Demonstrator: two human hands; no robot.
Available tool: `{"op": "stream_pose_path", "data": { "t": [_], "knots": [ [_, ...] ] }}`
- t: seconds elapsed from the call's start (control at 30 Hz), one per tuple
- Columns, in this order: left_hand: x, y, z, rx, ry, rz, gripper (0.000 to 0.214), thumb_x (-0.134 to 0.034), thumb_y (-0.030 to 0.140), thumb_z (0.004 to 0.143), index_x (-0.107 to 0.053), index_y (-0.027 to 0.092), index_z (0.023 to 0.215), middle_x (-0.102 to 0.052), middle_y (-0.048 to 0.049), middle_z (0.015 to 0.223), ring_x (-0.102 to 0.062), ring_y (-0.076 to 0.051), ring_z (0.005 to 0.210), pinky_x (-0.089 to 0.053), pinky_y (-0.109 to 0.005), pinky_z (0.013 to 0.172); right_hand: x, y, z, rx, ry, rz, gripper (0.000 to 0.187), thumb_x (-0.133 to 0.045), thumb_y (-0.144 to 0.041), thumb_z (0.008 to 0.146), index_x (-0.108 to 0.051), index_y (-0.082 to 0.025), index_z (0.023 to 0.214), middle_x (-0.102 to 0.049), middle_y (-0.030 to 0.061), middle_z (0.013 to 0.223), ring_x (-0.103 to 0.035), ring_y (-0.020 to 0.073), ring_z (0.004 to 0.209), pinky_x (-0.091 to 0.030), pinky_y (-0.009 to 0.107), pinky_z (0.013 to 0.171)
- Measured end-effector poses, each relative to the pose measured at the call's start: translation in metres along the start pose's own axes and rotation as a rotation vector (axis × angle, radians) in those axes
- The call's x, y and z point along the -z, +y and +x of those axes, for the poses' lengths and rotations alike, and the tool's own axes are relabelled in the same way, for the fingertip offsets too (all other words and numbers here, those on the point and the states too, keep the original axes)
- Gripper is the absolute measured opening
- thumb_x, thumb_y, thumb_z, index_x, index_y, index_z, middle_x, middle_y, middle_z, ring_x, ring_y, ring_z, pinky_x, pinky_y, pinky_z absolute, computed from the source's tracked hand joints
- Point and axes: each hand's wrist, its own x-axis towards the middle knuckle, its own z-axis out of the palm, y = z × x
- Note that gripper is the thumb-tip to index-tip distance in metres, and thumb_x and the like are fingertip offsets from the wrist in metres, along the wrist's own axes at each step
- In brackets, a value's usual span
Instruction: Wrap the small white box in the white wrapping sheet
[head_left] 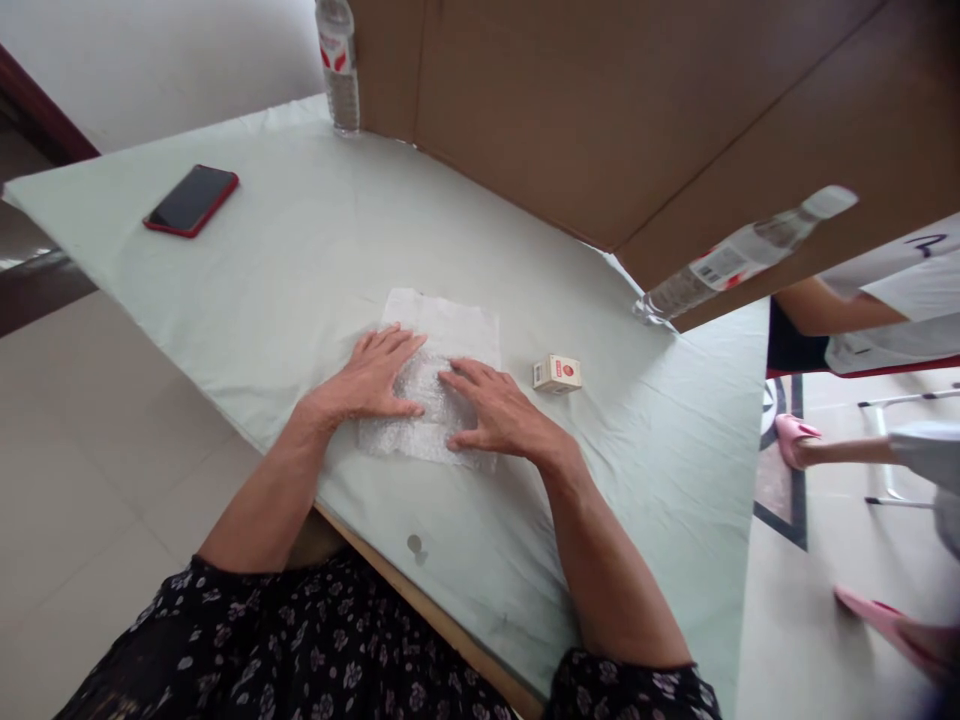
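Starting at far left with a phone (193,200), dark-screened in a red case, lying on the pale green tablecloth (262,290). Farther back, on to a clear bottle (343,80) standing beside the large cardboard (592,110). Next, to the left hand (364,382): palm down, fingers spread, clamped on nothing, laid over the left side of the bubble-wrap sheet (433,385). Nearer the table edge, to a small round disc (415,544). Back at the sheet, lying flat on the cloth between and partly beneath both hands, long axis seemingly running forward with a slight slant; no closer to either hand, touched by both. Looking whitish and pebbled in the near part, smoother and papery toward the far edge; cannot tell whether covering anything. Then to the right hand (501,412), likewise spread and gripping nothing. Finally, past a small cream box (558,374) with red print, to another bottle (739,258) and another person's arm (840,308)
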Motion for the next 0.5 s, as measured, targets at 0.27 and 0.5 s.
{"op": "stream_pose_path", "data": {
  "t": [0.27, 0.5],
  "knots": [
    [-0.009, 0.006, -0.029, 0.006, 0.023, 0.063, 0.091, -0.067, 0.055, 0.084, -0.027, 0.020, 0.158, -0.037, -0.0176, 0.163, -0.027, -0.037, 0.155, -0.017, -0.055, 0.125, -0.001, -0.001, 0.000, -0.025, -0.010, 0.010, 0.093, -0.084, -0.042, 0.073, -0.042, -0.025, 0.154, -0.034, 0.0157, 0.165, -0.031, 0.0377, 0.153, -0.031, 0.057, 0.120],
    [-0.011, -0.002, -0.029, 0.004, 0.012, 0.068, 0.098, -0.067, 0.059, 0.081, -0.027, 0.015, 0.159, -0.035, -0.0182, 0.164, -0.025, -0.037, 0.155, -0.016, -0.054, 0.127, 0.034, 0.042, -0.031, -0.054, 0.310, 0.078, 0.065, -0.068, -0.044, 0.088, -0.049, -0.029, 0.148, -0.053, 0.0093, 0.153, -0.049, 0.0326, 0.141, -0.040, 0.054, 0.117]
  ]
}}
